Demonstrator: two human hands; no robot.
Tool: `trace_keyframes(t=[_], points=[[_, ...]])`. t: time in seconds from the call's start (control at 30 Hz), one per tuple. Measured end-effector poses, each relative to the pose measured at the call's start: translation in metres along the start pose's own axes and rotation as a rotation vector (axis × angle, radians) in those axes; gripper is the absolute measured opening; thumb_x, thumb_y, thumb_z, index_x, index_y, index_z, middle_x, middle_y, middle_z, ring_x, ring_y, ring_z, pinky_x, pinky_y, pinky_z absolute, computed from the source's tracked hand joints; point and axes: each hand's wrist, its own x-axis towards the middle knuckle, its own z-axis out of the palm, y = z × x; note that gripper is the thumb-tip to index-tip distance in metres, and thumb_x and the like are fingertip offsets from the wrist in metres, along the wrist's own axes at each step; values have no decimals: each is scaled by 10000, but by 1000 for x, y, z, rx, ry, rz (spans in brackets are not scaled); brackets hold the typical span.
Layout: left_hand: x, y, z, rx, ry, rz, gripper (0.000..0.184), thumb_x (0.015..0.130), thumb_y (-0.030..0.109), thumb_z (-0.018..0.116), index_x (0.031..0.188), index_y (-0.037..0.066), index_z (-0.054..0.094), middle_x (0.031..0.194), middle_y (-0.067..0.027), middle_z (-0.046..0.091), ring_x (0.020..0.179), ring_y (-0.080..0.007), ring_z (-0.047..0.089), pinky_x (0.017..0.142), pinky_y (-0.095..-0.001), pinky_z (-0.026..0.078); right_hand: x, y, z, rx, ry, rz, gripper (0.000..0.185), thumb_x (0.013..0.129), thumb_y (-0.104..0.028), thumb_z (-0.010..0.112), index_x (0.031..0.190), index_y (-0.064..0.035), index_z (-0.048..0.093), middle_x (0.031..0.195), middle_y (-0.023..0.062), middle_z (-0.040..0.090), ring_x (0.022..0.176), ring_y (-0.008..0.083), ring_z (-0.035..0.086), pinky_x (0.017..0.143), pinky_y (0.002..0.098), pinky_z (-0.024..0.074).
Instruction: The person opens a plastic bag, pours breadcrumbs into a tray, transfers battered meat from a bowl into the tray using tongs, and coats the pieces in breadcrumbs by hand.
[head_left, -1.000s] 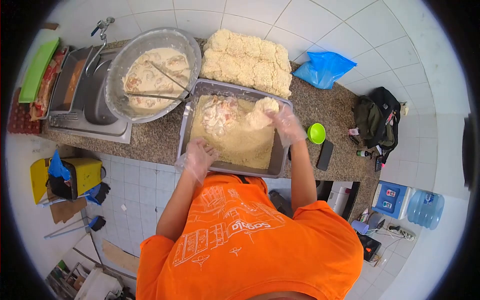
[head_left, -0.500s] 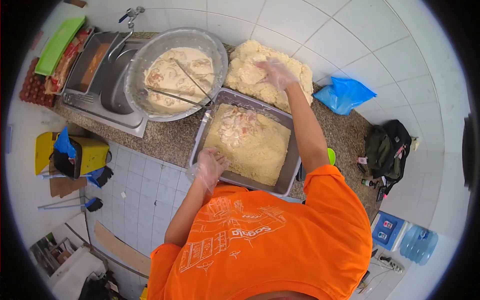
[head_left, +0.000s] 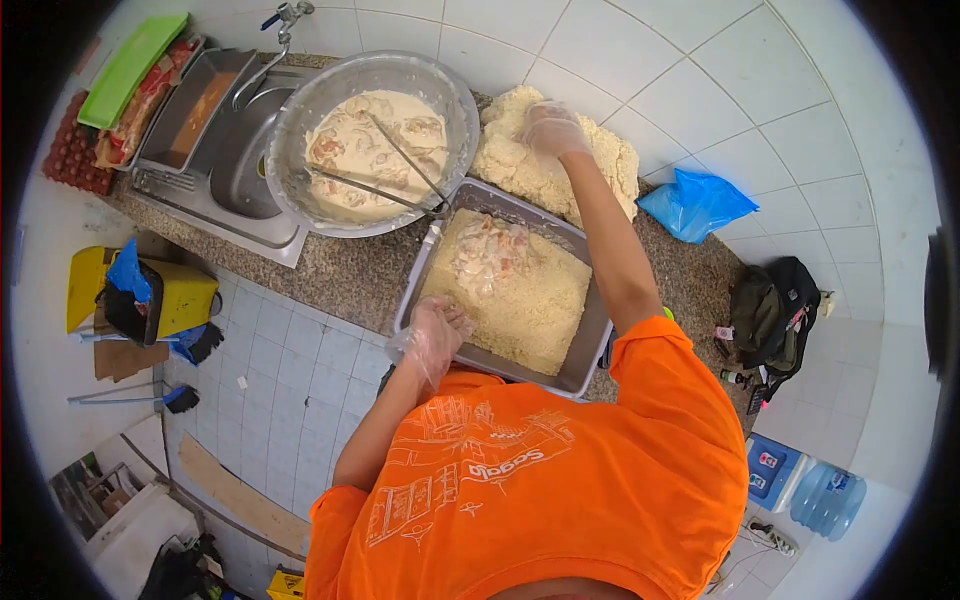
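1. The clear-plastic-gloved right hand (head_left: 553,130) touched the lumpy, pale, crumb-coated pile (head_left: 606,160); its grip could not be told.
2. The similarly gloved left hand (head_left: 438,335) lay unclenched at the gray rectangular tray (head_left: 600,328), beside grainy beige crumbs (head_left: 548,322).
3. Pinkish, batter-slick pieces (head_left: 490,255) sat just beyond it.

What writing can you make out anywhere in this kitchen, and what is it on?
"Sag…a", on the orange shirt; the middle letters are unclear.
Blue label on the water jug: too small to read.
Dark print on the yellow object at the bottom edge: too blurred to read.
I can read no other words or numbers.
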Motion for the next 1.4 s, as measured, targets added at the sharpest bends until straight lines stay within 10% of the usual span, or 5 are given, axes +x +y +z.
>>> trace_keyframes(t=[0.43, 0.73, 0.8, 1.07, 1.4], points=[[11, -3, -4, 22, 59, -4, 399, 876, 281, 483, 1137, -9, 400, 1204, -217, 375, 1072, -324, 413, 962, -488, 376, 7, -32, 78, -138, 398, -140, 594, 1004, -443, 272, 1449, -63, 372, 1580, 180, 153, 1469, 355, 102, 1164, 582, 58], [11, -4, 8, 152, 229, 99, 313, 871, 274, 514, 1093, 63, 448, 1093, -111, 411, 975, -240, 408, 955, -468, 364, -183, -41, 94, 379, 229, 318, 499, 990, -319, 415, 1278, 79, 497, 1152, 197, 613, 1096, 360, 554, 945, 466, 444], [15, -7, 10, 207, 244, 98, 245, 891, 263, 473, 1039, 69, 444, 1058, -104, 401, 920, -233, 399, 951, -486, 355, -224, -39, 211, -753, 547, 263, 458, 982, -276, 438, 1224, 102, 528, 948, 199, 616, 932, 361, 597, 814, 428, 488], [24, -5, -1, 223, 159, 35, 376, 890, 278, 460, 1179, 39, 433, 1092, -131, 418, 1001, -270, 413, 1040, -491, 309, -262, -57, 167, 957, 306, 724, 453, 959, -266, 496, 1287, 43, 534, 1225, 246, 581, 1151, 319, 546, 996, 351, 400], [30, -5, -14, 175, -7, 14, 565, 835, 320, 509, 1279, -1, 371, 1175, -152, 376, 1093, -288, 389, 1072, -464, 280, -236, -26, 227, 1408, -50, 699, 366, 850, -252, 692, 1096, 19, 683, 968, 52, 706, 822, 178, 639, 700, 317, 486]])
